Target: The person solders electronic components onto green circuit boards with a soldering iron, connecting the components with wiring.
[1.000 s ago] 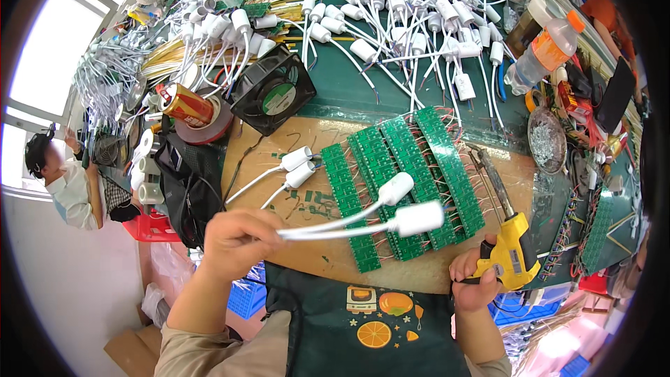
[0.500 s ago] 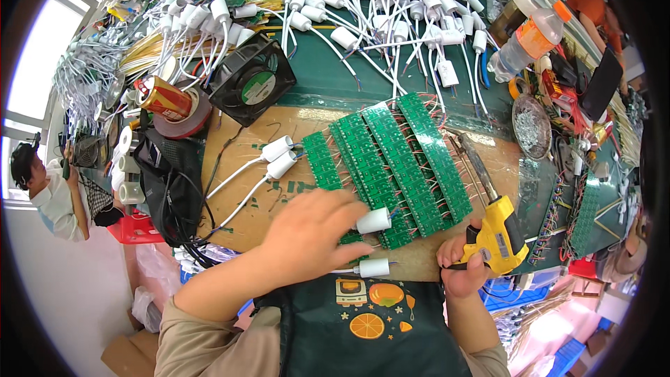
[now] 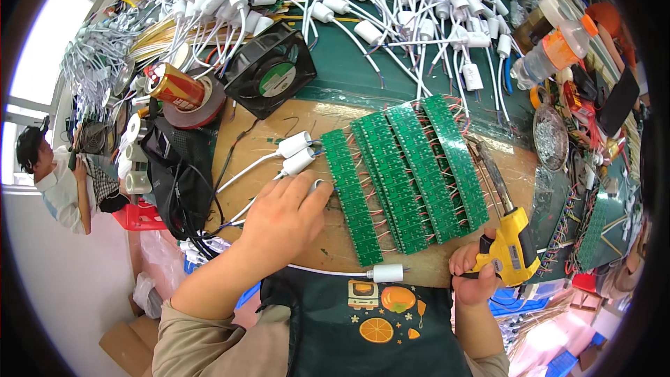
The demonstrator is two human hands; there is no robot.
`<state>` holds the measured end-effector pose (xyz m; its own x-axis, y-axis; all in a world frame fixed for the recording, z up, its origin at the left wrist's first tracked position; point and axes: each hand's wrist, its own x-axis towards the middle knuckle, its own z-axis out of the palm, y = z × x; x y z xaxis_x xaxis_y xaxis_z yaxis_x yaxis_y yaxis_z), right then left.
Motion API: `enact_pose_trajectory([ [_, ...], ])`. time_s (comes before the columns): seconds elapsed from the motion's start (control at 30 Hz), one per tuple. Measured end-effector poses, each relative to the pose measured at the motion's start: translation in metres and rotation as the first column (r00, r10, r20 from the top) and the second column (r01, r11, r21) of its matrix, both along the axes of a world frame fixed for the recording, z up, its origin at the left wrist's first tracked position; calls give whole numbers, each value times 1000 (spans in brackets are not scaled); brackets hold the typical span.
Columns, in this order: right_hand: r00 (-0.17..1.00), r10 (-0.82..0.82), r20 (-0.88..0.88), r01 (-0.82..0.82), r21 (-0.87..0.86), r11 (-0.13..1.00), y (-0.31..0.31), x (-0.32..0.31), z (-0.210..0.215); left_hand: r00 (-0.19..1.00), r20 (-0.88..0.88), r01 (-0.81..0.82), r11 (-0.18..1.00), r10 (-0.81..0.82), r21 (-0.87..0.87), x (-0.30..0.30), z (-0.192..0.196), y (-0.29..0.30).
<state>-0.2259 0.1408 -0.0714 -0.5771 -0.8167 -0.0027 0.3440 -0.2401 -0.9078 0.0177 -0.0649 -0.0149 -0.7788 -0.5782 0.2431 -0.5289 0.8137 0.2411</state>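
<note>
My left hand (image 3: 283, 220) is closed around a white cabled lamp holder (image 3: 318, 185); only its end shows past the fingers. Just beyond lie two more white lamp holders (image 3: 294, 144), their wires reaching the edge of the green circuit boards (image 3: 352, 199). These boards lie in several long strips, with thin red wires between them. In my right hand (image 3: 474, 272) is a yellow soldering gun (image 3: 515, 248), its long metal nose pointing away from me beside the rightmost strip. Another white lamp holder (image 3: 387, 273) lies at the near edge, by my apron.
Heaps of white lamp holders (image 3: 426, 28) cover the far bench. Left of the worn board (image 3: 279, 122) stand a black fan (image 3: 272, 80), a red-and-gold can (image 3: 178, 89) and a black bag (image 3: 178, 167). At right are a plastic bottle (image 3: 555, 52) and a metal dish (image 3: 551, 141). Another person (image 3: 59, 181) is far left.
My left hand has moved left with the lamp holder, from the boards' near edge to beside the two other lamp holders. The soldering gun stays in my right hand. The whole view has shifted slightly.
</note>
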Motion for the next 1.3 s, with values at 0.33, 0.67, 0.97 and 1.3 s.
enact_pose_trajectory([
  [0.33, 993, 114, -25, -112, 48, 993, -14, 12, 25, 982, -160, -133, 975, 105, -178, 1, -25, -11],
  [0.67, 898, 421, 129, -438, 369, 820, -36, 32, 49, 961, -254, -162, 968, 110, -193, -3, -35, -26],
  [0.97, 856, 515, -42, -451, 426, 785, -49, 37, 44, 964, -234, -179, 961, 128, -210, -5, -40, -28],
  [1.3, 867, 499, 9, -449, 447, 773, -52, 36, 45, 965, -232, -172, 962, 121, -212, -5, -40, -30],
])
